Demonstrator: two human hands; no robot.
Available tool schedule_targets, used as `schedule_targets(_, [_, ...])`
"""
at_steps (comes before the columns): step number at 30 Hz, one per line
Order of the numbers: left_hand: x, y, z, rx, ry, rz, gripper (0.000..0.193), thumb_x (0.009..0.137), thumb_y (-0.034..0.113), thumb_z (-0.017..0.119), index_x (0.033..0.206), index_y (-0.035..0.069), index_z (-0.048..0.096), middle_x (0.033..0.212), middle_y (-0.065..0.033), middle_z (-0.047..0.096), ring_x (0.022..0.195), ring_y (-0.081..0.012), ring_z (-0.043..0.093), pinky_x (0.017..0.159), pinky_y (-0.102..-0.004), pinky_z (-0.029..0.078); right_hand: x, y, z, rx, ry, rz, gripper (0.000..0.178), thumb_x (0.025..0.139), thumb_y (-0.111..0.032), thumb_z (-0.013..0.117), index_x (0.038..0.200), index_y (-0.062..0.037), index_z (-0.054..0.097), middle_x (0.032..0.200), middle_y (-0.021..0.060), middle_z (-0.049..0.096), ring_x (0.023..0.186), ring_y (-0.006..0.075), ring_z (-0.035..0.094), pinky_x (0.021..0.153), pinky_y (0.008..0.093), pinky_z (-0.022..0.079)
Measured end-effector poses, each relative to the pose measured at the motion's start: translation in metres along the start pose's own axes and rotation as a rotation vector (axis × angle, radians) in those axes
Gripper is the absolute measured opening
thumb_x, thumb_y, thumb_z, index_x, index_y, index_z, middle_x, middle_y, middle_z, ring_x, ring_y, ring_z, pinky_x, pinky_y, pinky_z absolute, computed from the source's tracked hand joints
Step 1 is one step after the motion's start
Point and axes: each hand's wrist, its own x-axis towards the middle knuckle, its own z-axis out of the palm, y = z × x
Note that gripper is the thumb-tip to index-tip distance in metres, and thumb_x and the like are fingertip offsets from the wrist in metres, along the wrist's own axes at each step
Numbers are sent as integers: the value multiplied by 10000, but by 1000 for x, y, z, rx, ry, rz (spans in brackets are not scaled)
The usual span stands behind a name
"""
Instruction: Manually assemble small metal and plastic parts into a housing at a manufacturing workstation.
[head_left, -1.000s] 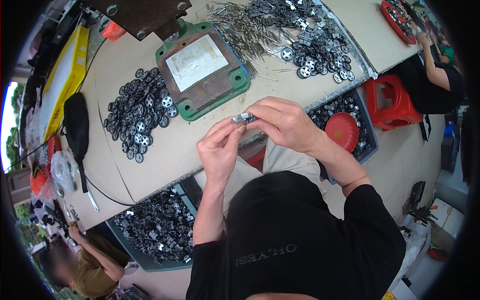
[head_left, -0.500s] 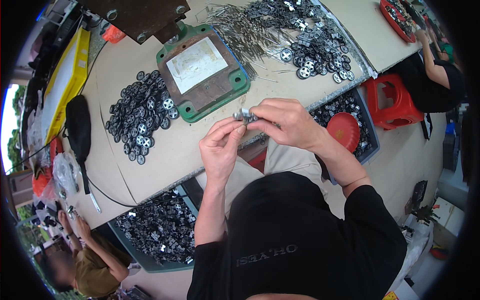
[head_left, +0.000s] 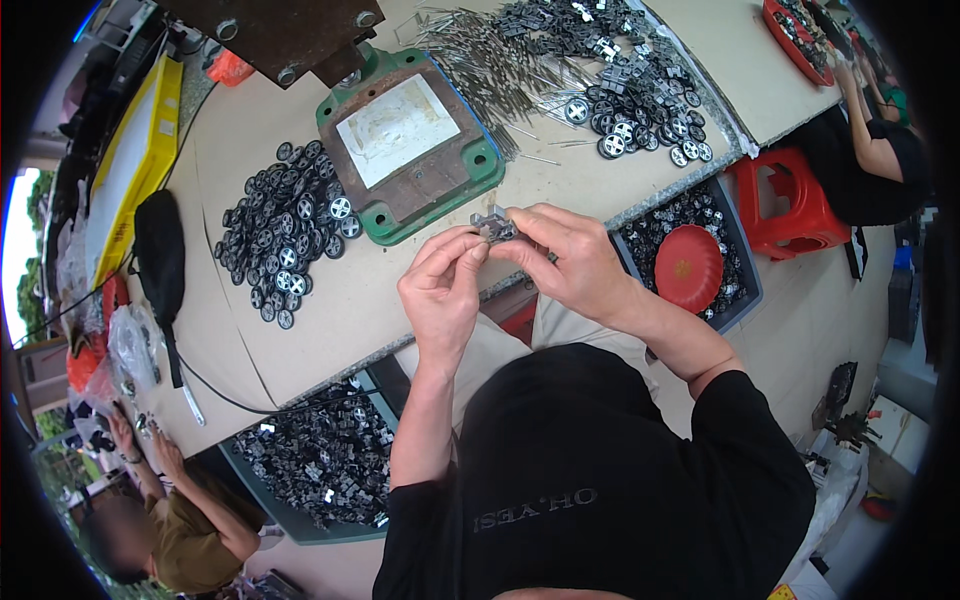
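A small grey part (head_left: 490, 216) is held up between the two hands, over the table (head_left: 330, 320) and near its front edge. One end is pinched by the thumb and fingertips of the left hand (head_left: 438, 292), and the other end is pinched by the right hand (head_left: 578, 257). Both grips are narrow. Much of the part is hidden by the fingers, and how hard it is squeezed cannot be told.

A light but firm pinch seems best, so that the part is not bent or dropped. Small turns are best made with the fingertips, and both wrists should be held calm. Room should be left beside the green metal base (head_left: 462, 183), the pile of black wheels (head_left: 280, 235) and the thin metal rods (head_left: 480, 85), so that nothing is bumped or spilled.
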Motion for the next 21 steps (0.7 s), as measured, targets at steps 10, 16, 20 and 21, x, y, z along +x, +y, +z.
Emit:
schedule_targets(10, [-1,1,2,136,-23,44,97,787,-58,596,870,-52,645,932,-129,622,822,-171,615,731,-271,509,-3,-2,0,-167,-67,-36,192,739,-86,683,854,25,579,704,103,570,548,200,552,473,289,423])
schedule_targets(16, [-3,-5,-1,-190,-94,-189,95,820,-67,560,899,-77,611,985,-131,584,846,-172,604,780,-291,530,1,-3,-1,-40,-25,-10,177,771,-98,632,897,11,573,680,100,530,577,242,551,497,323,435])
schedule_targets(20, [-5,-4,2,-196,-83,-161,85,818,-64,566,892,-72,608,980,-129,587,880,-169,593,788,-292,522,1,-2,-7,-133,-115,-36,240,759,-58,659,974,24,592,730,100,583,569,188,564,505,271,448])
schedule_targets(21, [-5,-5,1,-196,-83,-161,85,818,-64,566,892,-72,608,980,-129,587,880,-169,593,788,-292,522,1,-2,-8,-101,-144,-3,248,767,-52,653,993,27,591,733,97,587,575,163,568,512,264,453])
